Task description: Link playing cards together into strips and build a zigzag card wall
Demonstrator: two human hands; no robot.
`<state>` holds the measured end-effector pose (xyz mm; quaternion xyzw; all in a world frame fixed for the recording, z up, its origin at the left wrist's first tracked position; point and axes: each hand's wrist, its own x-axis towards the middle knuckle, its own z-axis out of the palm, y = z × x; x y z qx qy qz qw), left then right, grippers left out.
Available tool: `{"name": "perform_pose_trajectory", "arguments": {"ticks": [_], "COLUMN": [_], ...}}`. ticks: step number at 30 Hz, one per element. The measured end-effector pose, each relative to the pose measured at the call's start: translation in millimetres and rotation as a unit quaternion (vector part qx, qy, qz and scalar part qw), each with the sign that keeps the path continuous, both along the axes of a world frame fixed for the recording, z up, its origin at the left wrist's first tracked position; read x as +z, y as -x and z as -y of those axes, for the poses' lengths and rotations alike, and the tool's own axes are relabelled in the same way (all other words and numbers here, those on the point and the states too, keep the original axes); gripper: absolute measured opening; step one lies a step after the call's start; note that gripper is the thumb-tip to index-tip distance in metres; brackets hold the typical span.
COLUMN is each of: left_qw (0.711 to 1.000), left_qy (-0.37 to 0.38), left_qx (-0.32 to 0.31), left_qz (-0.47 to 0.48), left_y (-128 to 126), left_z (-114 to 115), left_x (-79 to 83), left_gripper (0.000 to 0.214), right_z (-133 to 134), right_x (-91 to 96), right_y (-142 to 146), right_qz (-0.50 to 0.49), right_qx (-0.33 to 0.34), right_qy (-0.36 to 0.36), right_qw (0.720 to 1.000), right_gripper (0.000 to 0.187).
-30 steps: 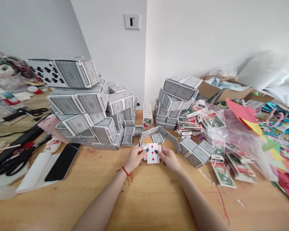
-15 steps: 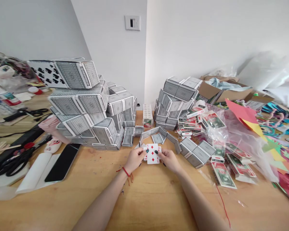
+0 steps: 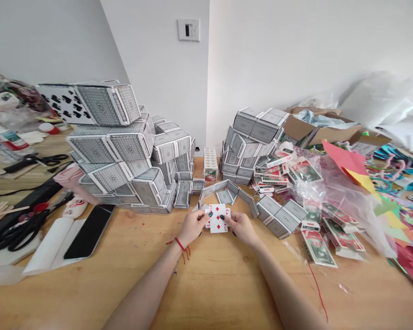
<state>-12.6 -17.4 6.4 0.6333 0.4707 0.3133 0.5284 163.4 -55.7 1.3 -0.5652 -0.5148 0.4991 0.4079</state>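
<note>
Both my hands meet at the middle of the wooden table [image 3: 206,284], pinching a small fan of playing cards [image 3: 217,219] with red diamonds face up. My left hand [image 3: 192,226] grips the cards' left edge, thumb on top; a red string circles that wrist. My right hand [image 3: 240,226] grips the right edge, thumb on the face. Just beyond the cards stands a low zigzag wall of folded cards [image 3: 227,189] with grey patterned backs.
A tall stack of card-built boxes [image 3: 124,151] rises at left, a smaller stack [image 3: 253,137] at right. Card packs in clear plastic [image 3: 313,206] and coloured paper scraps [image 3: 399,201] fill the right. A phone [image 3: 89,231] and scissors [image 3: 24,229] lie at left.
</note>
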Motion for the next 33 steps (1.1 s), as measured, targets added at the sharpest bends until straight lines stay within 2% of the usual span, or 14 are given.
{"name": "perform_pose_trajectory", "arguments": {"ticks": [5, 9, 12, 21, 33], "left_qw": [0.995, 0.966, 0.949, 0.915, 0.901], "left_qy": [0.071, 0.157, 0.185, 0.246, 0.27], "left_qx": [0.002, -0.026, -0.033, -0.048, -0.059], "left_qz": [0.076, 0.203, 0.253, 0.318, 0.336], "left_y": [2, 5, 4, 0, 1], "left_z": [0, -4, -5, -2, -3], "left_x": [-0.2, -2.0, -2.7, -3.7, -4.8], "left_gripper": [0.038, 0.034, 0.028, 0.024, 0.02], "right_z": [-1, -2, -2, 1, 2], "right_x": [-3.0, -5.8, -4.9, 0.9, 6.3], "right_y": [-2, -5, -7, -6, -6], "right_qz": [-0.019, -0.051, -0.07, -0.062, -0.032], "right_qx": [-0.019, -0.028, -0.026, -0.032, -0.022], "right_qy": [-0.003, -0.001, -0.007, -0.029, -0.044], "right_qw": [1.0, 0.998, 0.997, 0.997, 0.998], "right_gripper": [0.043, 0.041, 0.04, 0.043, 0.045]}}
